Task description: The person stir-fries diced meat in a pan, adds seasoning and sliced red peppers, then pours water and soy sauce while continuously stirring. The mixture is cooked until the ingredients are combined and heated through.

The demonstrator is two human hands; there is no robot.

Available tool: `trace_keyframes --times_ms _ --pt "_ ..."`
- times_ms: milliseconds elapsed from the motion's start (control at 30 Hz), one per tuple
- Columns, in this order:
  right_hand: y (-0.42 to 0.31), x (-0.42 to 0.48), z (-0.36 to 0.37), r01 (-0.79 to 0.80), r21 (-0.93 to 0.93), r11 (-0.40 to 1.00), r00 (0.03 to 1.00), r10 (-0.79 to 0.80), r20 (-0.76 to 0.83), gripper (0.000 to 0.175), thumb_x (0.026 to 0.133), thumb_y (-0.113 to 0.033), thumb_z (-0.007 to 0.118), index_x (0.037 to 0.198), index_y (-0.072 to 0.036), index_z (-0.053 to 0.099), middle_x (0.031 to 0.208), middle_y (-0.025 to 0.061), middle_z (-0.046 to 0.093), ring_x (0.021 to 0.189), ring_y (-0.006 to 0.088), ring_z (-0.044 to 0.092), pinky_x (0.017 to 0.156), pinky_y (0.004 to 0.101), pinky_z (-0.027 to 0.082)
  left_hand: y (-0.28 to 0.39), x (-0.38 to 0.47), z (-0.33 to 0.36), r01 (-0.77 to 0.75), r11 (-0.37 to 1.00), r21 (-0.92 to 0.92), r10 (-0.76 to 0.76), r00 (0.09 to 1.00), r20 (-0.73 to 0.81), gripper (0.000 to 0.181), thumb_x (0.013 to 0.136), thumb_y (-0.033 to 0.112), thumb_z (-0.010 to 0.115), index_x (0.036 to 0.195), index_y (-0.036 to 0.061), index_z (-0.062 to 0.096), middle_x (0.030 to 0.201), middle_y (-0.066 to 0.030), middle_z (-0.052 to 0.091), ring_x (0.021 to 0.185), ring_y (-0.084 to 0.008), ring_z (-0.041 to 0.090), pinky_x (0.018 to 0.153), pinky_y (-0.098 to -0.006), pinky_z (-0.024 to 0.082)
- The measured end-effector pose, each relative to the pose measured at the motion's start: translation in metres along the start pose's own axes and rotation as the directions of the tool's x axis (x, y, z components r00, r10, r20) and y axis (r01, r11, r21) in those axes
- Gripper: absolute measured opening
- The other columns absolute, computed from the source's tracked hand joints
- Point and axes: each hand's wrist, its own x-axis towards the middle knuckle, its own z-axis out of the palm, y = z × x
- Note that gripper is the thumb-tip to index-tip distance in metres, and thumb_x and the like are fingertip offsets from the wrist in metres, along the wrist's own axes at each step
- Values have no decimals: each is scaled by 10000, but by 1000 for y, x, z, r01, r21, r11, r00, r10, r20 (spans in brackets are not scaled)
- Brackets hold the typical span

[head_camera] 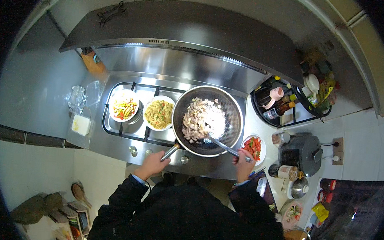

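My left hand grips the handle of a large wok on the right part of the gas stove. In my right hand is the metal handle of a cooking utensil; its head is hidden among sliced, pale meat lying in the wok's left half. Glare covers part of the wok's bottom. To the wok's left stand a bowl of shredded food and a bowl of yellow and red pieces. A plate of cut red peppers sits just beyond my right hand.
A range hood overhangs the stove. At the right are a black rack with bottles, a dark rice cooker, jars and a metal-lidded pot. A white container and crumpled foil lie left.
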Motion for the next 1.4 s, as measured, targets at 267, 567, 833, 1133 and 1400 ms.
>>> trace_keyframes --times_ms 267,567,833,1133,1400 --pt "-55 44 20 237 -151 960 971 -232 51 246 938 -187 619 927 21 749 684 73 688 548 120 618 500 265 484 5 -4 0 27 999 -22 -26 999 32 405 955 435 649 993 36 586 883 -263 686 875 -495 653 760 -580 503" --pt "52 -12 6 200 -168 965 964 -225 -145 173 942 -138 679 944 21 747 733 47 678 592 101 620 538 244 477 -1 -1 12 -6 1000 30 7 1000 -28 393 960 419 648 1013 34 588 893 -265 695 866 -488 670 755 -575 525" --pt "-86 16 -20 629 -475 615 749 -643 160 183 898 -112 660 893 35 768 734 56 712 642 107 644 607 259 504 2 -3 12 -14 999 47 15 1000 -24 399 962 419 644 1002 27 587 880 -260 695 862 -488 670 756 -578 526" --pt "21 46 -10 115 -5 993 991 -114 69 215 971 -156 681 1085 9 761 782 80 723 666 116 660 618 232 530 0 -1 13 -34 998 49 36 998 -44 389 952 425 649 989 43 591 864 -248 692 845 -479 667 735 -580 510" --pt "-39 24 -14 776 -344 530 631 -628 456 184 926 -123 691 1051 -9 762 913 162 752 832 269 734 769 344 554 3 -5 12 4 1000 30 -2 999 -46 374 947 418 652 975 49 596 863 -246 695 840 -490 663 743 -579 512"
